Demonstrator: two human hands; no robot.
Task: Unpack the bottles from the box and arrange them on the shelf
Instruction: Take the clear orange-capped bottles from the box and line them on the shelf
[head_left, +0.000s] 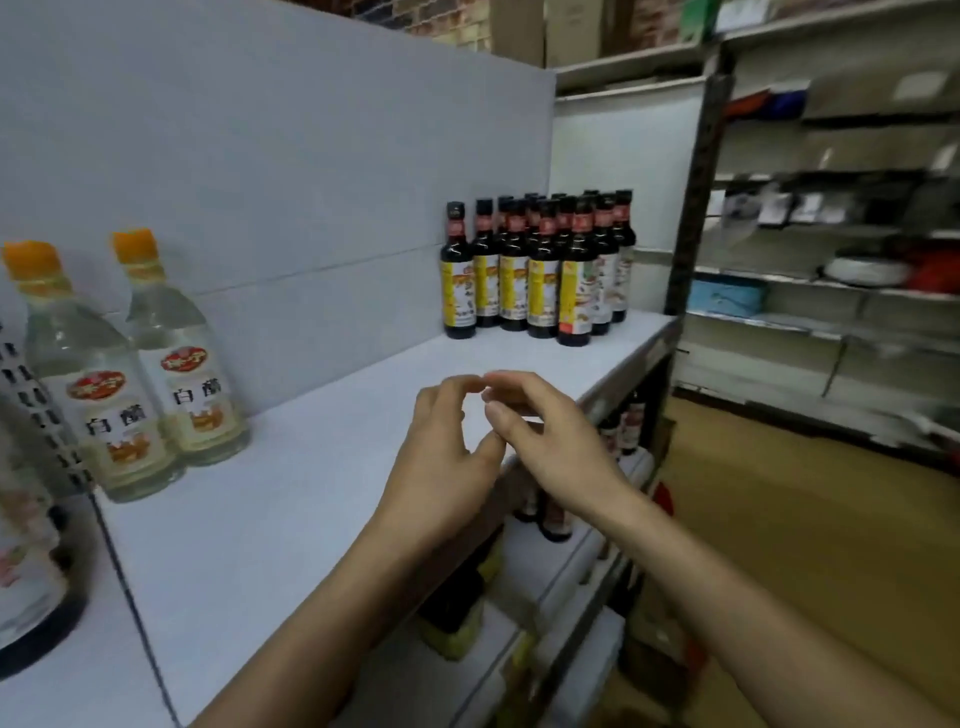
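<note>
A cluster of several dark sauce bottles (540, 270) with yellow labels stands at the far right end of the white shelf (322, 467). Two clear vinegar bottles (140, 374) with orange caps stand at the shelf's left, near the back wall. My left hand (447, 457) and my right hand (545, 431) hover together over the shelf's front edge, fingertips touching each other. Both hands hold nothing, with fingers loosely curled and apart. No box is in view.
A large dark bottle (31, 561) sits on the neighbouring shelf section at far left. More dark bottles (623, 426) stand on lower shelves beneath my hands. Across a brown-floored aisle (805, 519), another rack (831, 234) holds assorted goods.
</note>
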